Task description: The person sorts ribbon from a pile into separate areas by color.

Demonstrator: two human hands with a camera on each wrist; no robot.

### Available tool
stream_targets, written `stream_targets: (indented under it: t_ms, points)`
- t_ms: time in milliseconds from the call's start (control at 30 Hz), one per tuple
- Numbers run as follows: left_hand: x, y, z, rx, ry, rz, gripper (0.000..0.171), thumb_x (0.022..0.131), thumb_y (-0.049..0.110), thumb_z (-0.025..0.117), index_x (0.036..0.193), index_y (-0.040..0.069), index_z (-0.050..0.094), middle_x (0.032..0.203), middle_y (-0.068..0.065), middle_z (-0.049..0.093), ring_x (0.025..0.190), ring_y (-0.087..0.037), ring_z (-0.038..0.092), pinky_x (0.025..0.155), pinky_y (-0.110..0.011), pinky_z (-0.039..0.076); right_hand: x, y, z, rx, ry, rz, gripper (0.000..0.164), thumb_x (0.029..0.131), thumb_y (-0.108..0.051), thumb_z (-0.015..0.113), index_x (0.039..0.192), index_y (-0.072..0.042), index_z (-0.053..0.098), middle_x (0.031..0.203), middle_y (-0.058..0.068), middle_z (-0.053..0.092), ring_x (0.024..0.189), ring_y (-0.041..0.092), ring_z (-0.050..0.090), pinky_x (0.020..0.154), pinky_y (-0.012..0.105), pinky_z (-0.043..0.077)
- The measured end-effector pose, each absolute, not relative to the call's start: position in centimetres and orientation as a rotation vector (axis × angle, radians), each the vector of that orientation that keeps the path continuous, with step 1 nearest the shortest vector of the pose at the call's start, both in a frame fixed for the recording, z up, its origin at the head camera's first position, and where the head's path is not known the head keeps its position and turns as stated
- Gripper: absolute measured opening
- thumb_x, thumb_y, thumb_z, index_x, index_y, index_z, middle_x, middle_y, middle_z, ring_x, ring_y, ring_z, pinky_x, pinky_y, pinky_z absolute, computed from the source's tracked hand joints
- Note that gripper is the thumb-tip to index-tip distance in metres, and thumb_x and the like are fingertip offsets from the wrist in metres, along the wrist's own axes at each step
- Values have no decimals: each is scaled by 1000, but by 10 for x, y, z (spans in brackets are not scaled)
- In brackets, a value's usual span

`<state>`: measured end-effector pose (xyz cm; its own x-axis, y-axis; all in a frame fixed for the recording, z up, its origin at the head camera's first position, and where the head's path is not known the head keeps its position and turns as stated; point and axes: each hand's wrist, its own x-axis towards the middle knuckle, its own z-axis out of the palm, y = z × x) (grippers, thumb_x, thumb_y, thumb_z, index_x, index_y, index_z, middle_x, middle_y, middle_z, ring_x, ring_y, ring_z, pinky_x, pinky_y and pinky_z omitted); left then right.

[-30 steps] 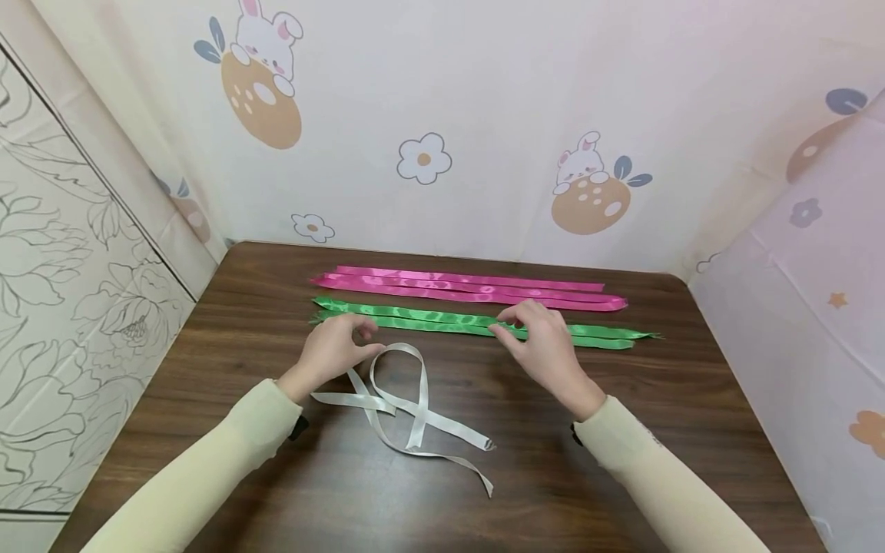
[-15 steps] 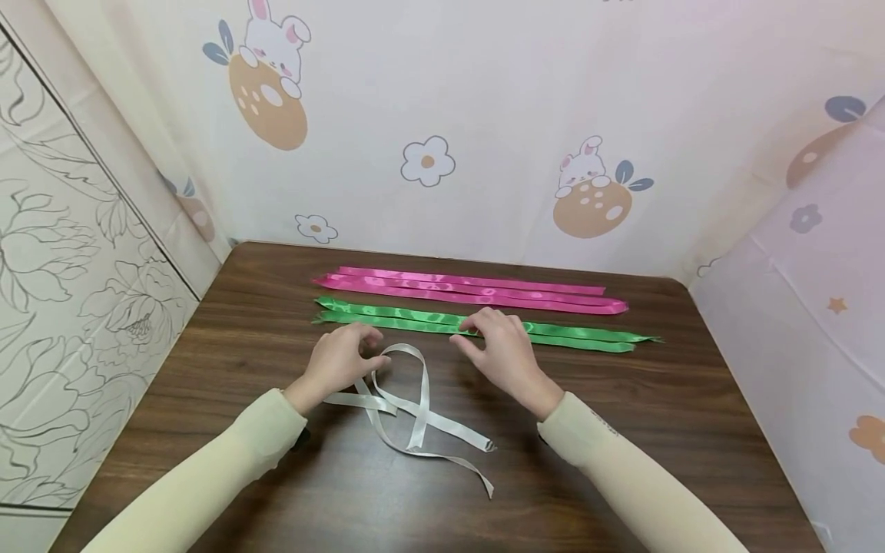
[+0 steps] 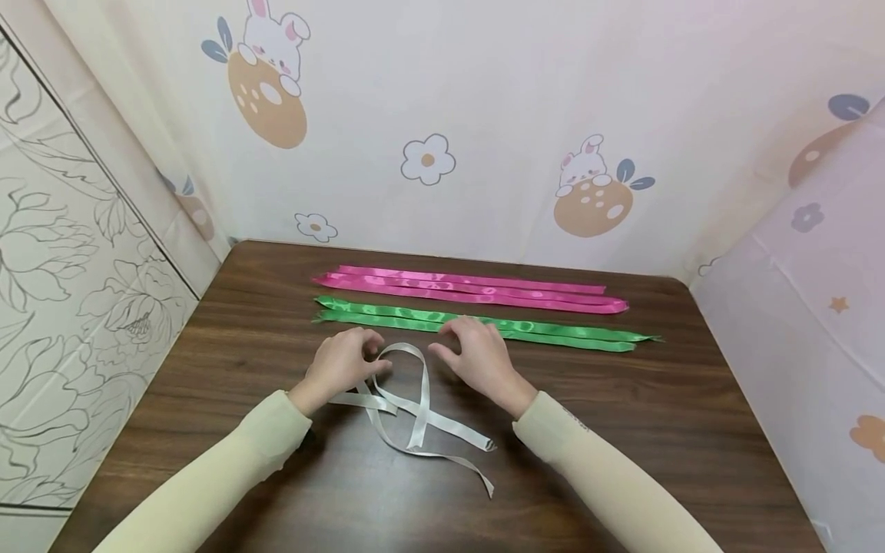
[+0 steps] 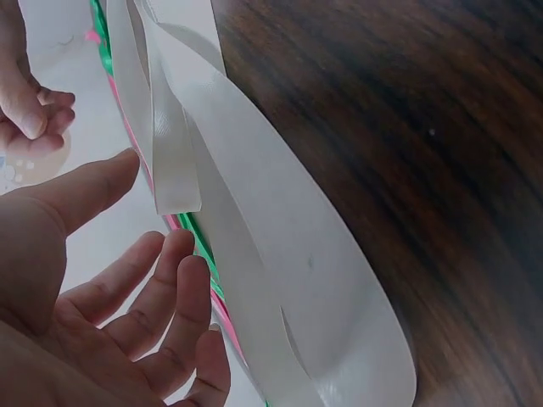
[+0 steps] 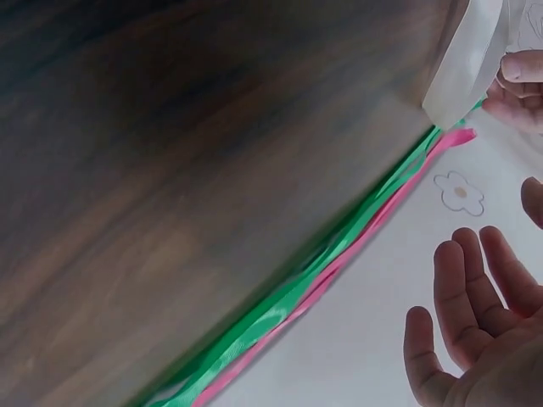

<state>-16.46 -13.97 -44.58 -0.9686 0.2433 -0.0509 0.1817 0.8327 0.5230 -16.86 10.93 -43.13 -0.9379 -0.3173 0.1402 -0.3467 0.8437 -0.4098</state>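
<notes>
A white ribbon (image 3: 415,399) lies in a crossed loop on the dark wooden table (image 3: 622,407). My left hand (image 3: 366,355) sits at the loop's left top, fingers relaxed beside the ribbon (image 4: 254,246) and not clearly gripping it. In the left wrist view the left hand (image 4: 146,216) is spread, thumb and fingers apart. My right hand (image 3: 445,347) hovers open just right of the loop, in front of the green ribbons (image 3: 567,333). The right wrist view shows the right hand (image 5: 496,225) with straight fingers and nothing in it.
Two pink ribbons (image 3: 484,288) lie straight behind the two green ones, near the table's far edge. Patterned fabric walls (image 3: 484,115) close in the back and both sides. The table's front and right parts (image 3: 657,461) are bare wood.
My right hand has slid left along the green ribbons, ending beside the white loop. The left hand has stayed by the loop, and the ribbons have not moved.
</notes>
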Motion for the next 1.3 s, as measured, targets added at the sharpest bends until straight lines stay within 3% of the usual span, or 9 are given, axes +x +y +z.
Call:
stream_targets:
  t_ms: [333, 567, 767, 967, 1100, 1300]
  points:
    - [-166, -136, -446, 352, 2874, 810, 28, 84, 29, 85, 105, 12, 76, 84, 3, 71, 70, -10, 59, 64, -30, 45, -168, 94, -439, 540, -3024, 645, 38, 93, -41, 75, 118, -12, 72, 118, 6, 74, 114, 25, 68, 101, 50, 48]
    - [-165, -133, -446, 376, 2868, 823, 24, 85, 23, 84, 104, 11, 77, 79, 6, 71, 66, -7, 57, 61, -28, 43, -169, 91, -442, 565, -3068, 598, 41, 92, -44, 76, 118, -12, 72, 103, 3, 73, 96, 19, 66, 92, 45, 48]
    - [-166, -132, -449, 416, 2872, 820, 20, 86, 20, 82, 104, 12, 78, 76, 8, 71, 66, -6, 58, 65, -30, 47, -170, 88, -446, 580, -3109, 539, 42, 89, -39, 82, 118, -12, 71, 98, 1, 72, 90, 17, 66, 85, 41, 48]
    - [-165, -130, -452, 470, 2880, 807, 16, 84, 15, 80, 100, 13, 79, 76, 9, 71, 68, -5, 60, 67, -31, 49, -172, 89, -452, 572, -3126, 479, 22, 87, -23, 83, 106, -14, 76, 82, -2, 72, 81, 17, 67, 77, 39, 46]
    - [-165, -130, -453, 507, 2902, 763, 15, 83, 13, 77, 97, 15, 79, 74, 10, 71, 67, -6, 61, 66, -31, 49, -174, 94, -453, 582, -3109, 431, 7, 90, -14, 77, 97, -14, 78, 83, -2, 76, 84, 20, 72, 78, 41, 50]
    - [-165, -130, -455, 543, 2933, 684, 14, 83, 11, 75, 95, 16, 79, 72, 11, 71, 67, -6, 62, 64, -31, 47, -179, 106, -446, 566, -3057, 434, 7, 91, -11, 73, 90, -13, 80, 87, 0, 78, 83, 21, 73, 81, 45, 55]
